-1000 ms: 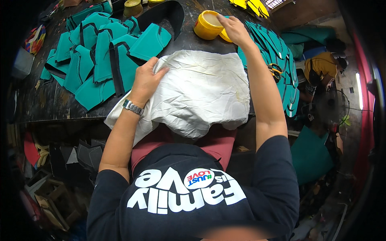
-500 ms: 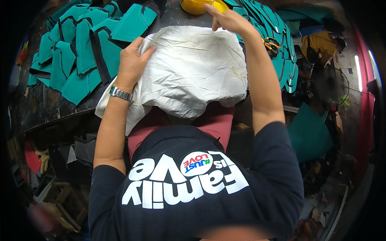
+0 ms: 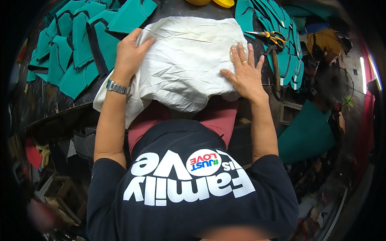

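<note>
A wrinkled white cloth lies over the near edge of the dark table, part of it hanging above my lap. At its upper left edge my left hand grips the fabric, thumb on top and the other fingers curled at the edge. My right hand rests with spread fingers on the cloth's right edge, holding nothing. Black scissors with yellow-orange handles lie just beyond it. Next to them is a dark, curved, handle-like tool, its kind unclear.
Teal fabric pieces with black trim are heaped on the left of the table. More flat teal pieces are stacked at the right. A yellow container is partly cut off at the top. Beyond the table's right side stands a fan.
My right hand has come back from the yellow container and down onto the cloth's right edge, fingers now spread. The scissors now show fully. My left hand keeps its grip.
</note>
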`<state>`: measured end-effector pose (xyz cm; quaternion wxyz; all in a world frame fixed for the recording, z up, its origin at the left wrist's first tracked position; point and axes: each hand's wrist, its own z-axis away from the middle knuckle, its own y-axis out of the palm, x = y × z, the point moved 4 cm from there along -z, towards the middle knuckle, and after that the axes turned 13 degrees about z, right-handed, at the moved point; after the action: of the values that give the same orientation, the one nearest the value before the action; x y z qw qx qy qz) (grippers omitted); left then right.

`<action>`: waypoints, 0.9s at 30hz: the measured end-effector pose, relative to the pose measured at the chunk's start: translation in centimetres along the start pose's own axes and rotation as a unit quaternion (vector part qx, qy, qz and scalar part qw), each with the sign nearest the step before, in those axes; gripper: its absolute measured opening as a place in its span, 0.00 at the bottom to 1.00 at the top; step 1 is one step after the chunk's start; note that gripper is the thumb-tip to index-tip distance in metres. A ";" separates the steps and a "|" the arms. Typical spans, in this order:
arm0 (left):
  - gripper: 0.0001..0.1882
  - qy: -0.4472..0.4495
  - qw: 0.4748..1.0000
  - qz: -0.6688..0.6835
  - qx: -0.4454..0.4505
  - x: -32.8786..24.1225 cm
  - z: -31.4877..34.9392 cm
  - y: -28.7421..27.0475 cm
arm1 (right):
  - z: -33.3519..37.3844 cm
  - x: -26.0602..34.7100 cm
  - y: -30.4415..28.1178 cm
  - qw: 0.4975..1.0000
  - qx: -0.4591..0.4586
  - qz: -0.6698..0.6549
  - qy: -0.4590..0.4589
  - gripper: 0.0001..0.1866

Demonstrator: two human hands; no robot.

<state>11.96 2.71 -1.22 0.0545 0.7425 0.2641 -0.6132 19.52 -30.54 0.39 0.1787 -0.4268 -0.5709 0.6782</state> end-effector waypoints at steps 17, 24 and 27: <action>0.14 -0.011 1.000 -0.006 0.005 0.8 -0.1 0.1 | -2.2 13.6 -5.2 0.956 -0.076 -0.247 -0.142 0.46; 0.16 0.027 1.000 0.009 0.007 0.4 -1.6 -0.1 | 1.9 1.6 -3.8 0.874 -0.091 -0.478 -0.005 0.35; 0.17 0.026 0.999 -0.028 0.004 0.7 -2.6 0.3 | 2.8 1.7 -1.7 0.951 -0.037 -0.306 0.020 0.40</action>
<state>14.47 3.79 -1.34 0.0275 0.7508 0.2840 -0.5958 15.94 -30.50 1.28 0.3732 -0.2512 -0.6951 0.5607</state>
